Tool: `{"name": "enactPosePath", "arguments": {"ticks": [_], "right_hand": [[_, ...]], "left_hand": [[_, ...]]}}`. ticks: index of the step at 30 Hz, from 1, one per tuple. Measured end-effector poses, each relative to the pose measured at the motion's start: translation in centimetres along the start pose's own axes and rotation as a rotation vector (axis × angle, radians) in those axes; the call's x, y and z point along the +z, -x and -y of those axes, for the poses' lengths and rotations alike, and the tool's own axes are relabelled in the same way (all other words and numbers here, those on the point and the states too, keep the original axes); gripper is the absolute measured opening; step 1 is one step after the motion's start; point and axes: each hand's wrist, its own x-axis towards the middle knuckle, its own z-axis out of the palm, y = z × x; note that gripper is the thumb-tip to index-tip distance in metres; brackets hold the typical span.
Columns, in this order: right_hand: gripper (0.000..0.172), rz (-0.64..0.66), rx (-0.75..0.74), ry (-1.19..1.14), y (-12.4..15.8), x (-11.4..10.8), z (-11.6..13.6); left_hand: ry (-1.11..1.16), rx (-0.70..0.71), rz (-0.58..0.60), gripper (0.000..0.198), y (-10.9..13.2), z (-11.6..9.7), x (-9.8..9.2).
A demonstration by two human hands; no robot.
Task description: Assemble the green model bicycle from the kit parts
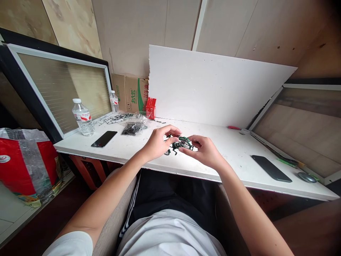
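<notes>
A small green model bicycle (182, 143) with black spoked wheels is held between my two hands, just above the front part of the white table. My left hand (161, 142) grips it from the left, thumb and fingers closed about its frame and hiding part of it. From the right, my right hand (204, 148) pinches the rear wheel area between thumb and fingers. A pedal and a small part of another wheel show below my left fingers.
On the white table (128, 146) lie a phone (104, 138), a bag of black parts (133, 128) and black part frames (117, 118). Water bottles (83, 119) and a red box (151, 108) stand behind. Rightward are a dark phone-like slab (271, 168) and a mouse-like object (307, 177).
</notes>
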Motion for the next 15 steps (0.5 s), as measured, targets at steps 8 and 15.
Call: {"name": "enactPosePath", "arguments": {"ticks": [8, 15], "right_hand": [[0.046, 0.009, -0.013, -0.018, 0.04, -0.08, -0.14], [0.034, -0.149, -0.082, -0.027, -0.07, 0.19, -0.36]], "left_hand": [[-0.008, 0.001, 0.054, 0.016, 0.17, -0.53, -0.16], [-0.027, 0.118, 0.072, 0.018, 0.24, -0.65, -0.57]]}}
